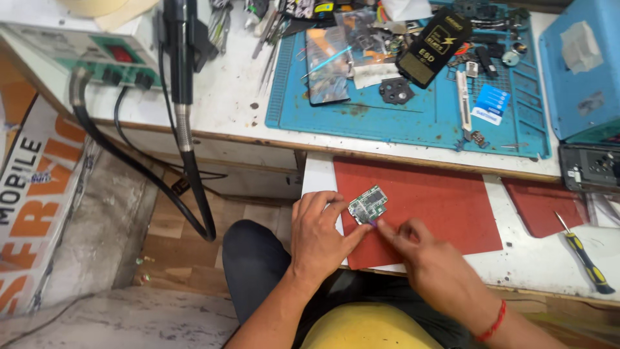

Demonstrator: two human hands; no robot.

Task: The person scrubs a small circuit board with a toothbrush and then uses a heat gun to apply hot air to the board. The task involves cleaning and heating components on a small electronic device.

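Both hands meet over a red mat [445, 207]: left hand [318, 238] pinches a small green circuit board [367, 205] at its edge, right hand [413, 242] fingertips closed against its lower corner.

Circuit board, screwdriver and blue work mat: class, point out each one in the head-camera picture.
circuit board [367, 205], head view, middle of the green board's face.
screwdriver [589, 262], head view, on its yellow-and-black handle.
blue work mat [413, 119], head view, bare patch near the front edge.
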